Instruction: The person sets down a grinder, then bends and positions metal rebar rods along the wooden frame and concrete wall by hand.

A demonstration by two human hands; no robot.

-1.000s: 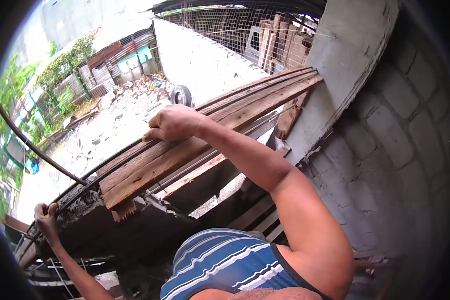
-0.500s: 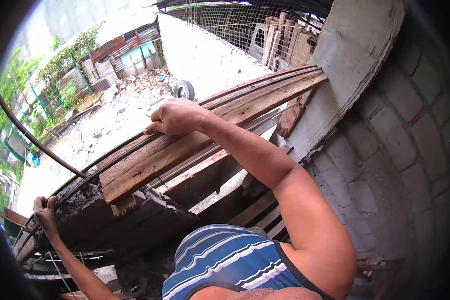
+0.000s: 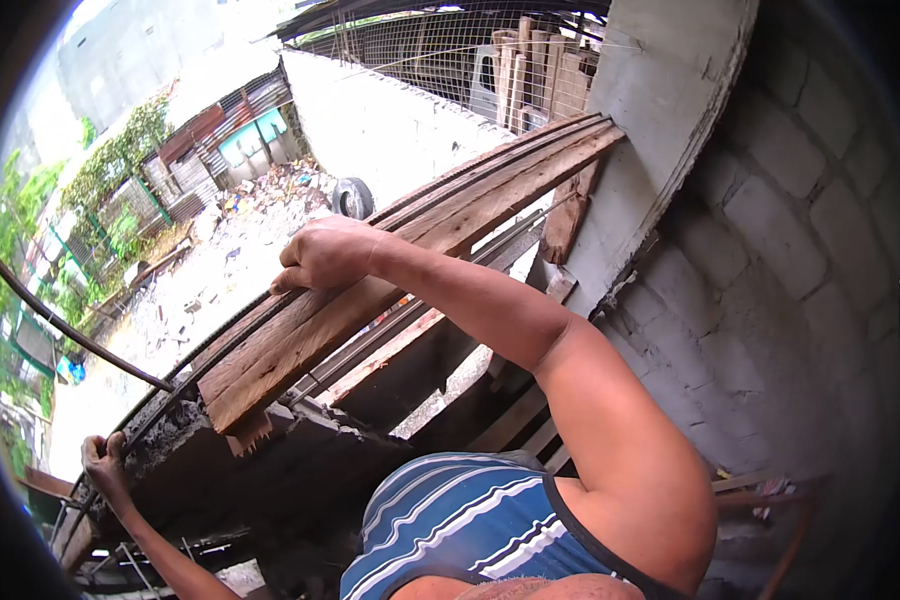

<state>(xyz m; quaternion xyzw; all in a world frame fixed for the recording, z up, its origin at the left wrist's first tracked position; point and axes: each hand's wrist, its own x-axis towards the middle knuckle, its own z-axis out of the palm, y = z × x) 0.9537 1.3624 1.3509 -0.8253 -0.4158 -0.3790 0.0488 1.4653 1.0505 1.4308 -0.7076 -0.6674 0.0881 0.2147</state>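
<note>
Along the top of a rough wall run long thin dark steel bars [image 3: 245, 319], beside a thick wooden beam [image 3: 300, 350] with a splintered end. My right hand [image 3: 328, 255] is closed over the bars near the middle of the beam, its fingertips curled down at the outer side. Further down to the left, my left hand [image 3: 107, 468] has its fingers bent around the bars near their lower end. Between my hands, a bent ribbed rebar [image 3: 75, 335] sticks up and outward from the wall top. My right palm and the undersides of the bars are hidden.
A grey panel [image 3: 660, 110] stands at the beam's far end, beside a block wall [image 3: 760, 240]. Below the beam are broken concrete and loose planks. Outside lie rubble [image 3: 270, 190], a tyre [image 3: 352, 198] and a white wall [image 3: 370, 125]. Wire mesh [image 3: 410, 60] fronts stacked timber.
The view has tilted and shifted, so the beam and panel sit further left. Both hands keep their grip on the bars, with little visible movement along them.
</note>
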